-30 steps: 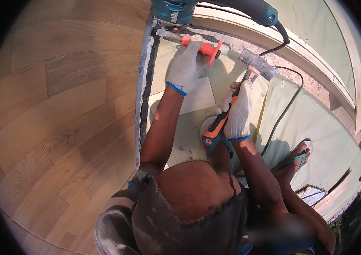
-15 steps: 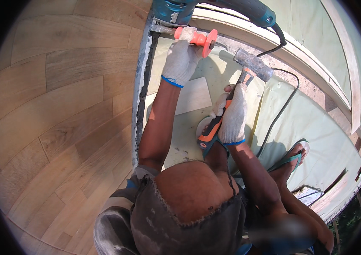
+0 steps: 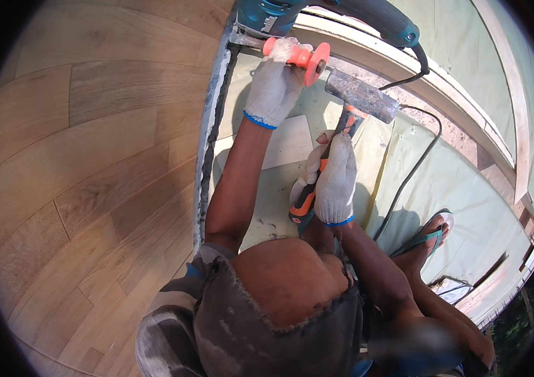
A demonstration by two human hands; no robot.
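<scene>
My left hand (image 3: pixel 272 94), in a white knit glove with a blue cuff, is closed round the red grip of a chisel (image 3: pixel 309 60) with a round hand guard. The chisel's metal blade reaches left to the rough edge of the wood-look floor. In my gloved right hand (image 3: pixel 334 182) is a club hammer (image 3: pixel 362 95), gripped by its black and orange handle. Its worn grey steel head is just right of the chisel's butt end, with a small gap between them.
A teal power tool (image 3: pixel 267 17) with a black cord (image 3: pixel 399 188) lies beyond the chisel. Wood-look planks (image 3: pixel 110 138) fill the left. Pale green sheeting (image 3: pixel 461 182) covers the ground at right, with a flat pale tile (image 3: pixel 285 144) on it. My sandalled foot (image 3: pixel 433 235) rests there.
The hammer has swung left toward the chisel's butt end, my right hand moving with it. My left hand keeps its grip on the chisel; the view has shifted slightly.
</scene>
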